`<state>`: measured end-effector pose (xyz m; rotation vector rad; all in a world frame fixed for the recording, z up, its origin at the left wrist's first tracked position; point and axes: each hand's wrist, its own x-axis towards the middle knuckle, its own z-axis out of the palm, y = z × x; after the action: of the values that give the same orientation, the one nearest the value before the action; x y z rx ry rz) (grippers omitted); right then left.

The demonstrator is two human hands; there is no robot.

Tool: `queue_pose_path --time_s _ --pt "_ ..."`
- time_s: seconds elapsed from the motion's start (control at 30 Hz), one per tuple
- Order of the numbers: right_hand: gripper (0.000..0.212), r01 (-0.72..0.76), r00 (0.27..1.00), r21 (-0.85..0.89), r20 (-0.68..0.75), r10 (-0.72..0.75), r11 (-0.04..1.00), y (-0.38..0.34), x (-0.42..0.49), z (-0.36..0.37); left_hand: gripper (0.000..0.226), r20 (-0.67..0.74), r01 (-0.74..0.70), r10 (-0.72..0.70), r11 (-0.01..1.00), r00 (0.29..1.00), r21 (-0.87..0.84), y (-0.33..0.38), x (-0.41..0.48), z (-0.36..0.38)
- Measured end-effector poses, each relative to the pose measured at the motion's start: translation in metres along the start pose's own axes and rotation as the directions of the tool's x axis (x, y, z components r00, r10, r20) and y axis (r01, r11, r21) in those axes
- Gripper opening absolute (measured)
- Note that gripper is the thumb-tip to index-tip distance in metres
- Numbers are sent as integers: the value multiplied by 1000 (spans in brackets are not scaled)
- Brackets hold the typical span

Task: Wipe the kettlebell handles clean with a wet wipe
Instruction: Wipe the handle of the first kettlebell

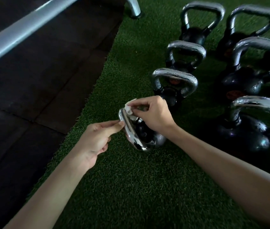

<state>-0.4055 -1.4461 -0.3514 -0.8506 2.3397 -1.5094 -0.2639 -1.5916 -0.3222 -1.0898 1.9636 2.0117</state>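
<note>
A small black kettlebell (pixel 147 134) with a chrome handle (pixel 131 133) stands on the green turf near the middle. My right hand (pixel 152 114) pinches a crumpled white wet wipe (pixel 129 108) against the far upper corner of that handle. My left hand (pixel 97 139) touches the handle's left side with thumb and fingertips, its other fingers curled. Part of the handle's right side is hidden behind my right hand.
Several more black kettlebells with chrome handles stand in two rows at the right, the nearest (pixel 174 83) just beyond my right hand. Dark rubber flooring (pixel 40 71) borders the turf (pixel 131 187) on the left. A metal bench frame (pixel 23 28) crosses the top left.
</note>
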Motion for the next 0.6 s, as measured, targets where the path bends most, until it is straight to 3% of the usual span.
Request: queue_pose_path --time_s 0.13,0.2,0.4,0.5,0.6 --pt "37 -80 990 24 123 77 996 4 -4 -7 21 32 -4 3 1000 999 22 0 -1 -1" --pt "34 -134 978 51 170 123 990 6 -6 -8 26 42 -10 8 999 999 36 1 -2 -1" --pt "22 -176 982 171 103 161 969 5 -8 -5 21 22 -24 23 999 999 39 2 1 0" --pt "22 -239 956 203 220 193 950 -1 -24 -11 24 14 -10 10 999 1000 37 -1 4 -6" --pt "22 -191 956 139 250 152 972 -6 -22 -15 24 25 -2 1 1000 1000 24 -6 4 -11"
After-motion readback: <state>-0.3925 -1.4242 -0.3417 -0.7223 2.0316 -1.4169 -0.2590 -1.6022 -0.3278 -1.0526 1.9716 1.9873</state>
